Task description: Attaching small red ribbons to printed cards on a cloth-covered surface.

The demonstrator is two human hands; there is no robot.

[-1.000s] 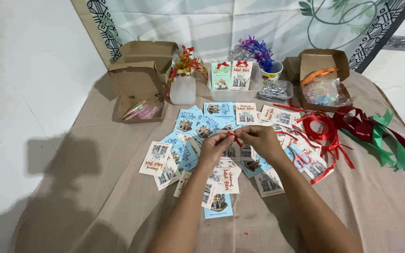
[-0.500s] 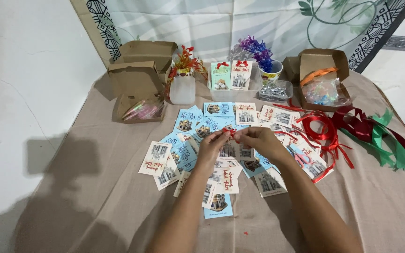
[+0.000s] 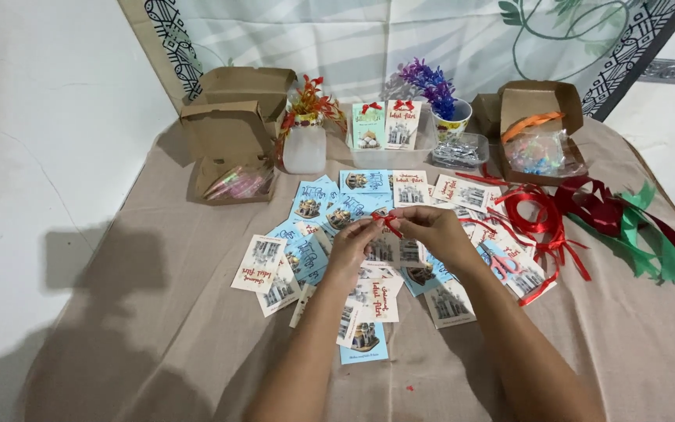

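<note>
The left hand and right hand met above the scattered cards, their fingertips pinched closed on a small red ribbon piece. Farther right lay the red ribbon coil; behind stood open cardboard boxes.

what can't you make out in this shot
- Head view: the small red ribbon piece is mostly covered by the fingertips of the left hand and right hand; its shape is unclear.
- Contents of the open brown box: shadowed, blurred.
- Clear tray: items too small.
</note>
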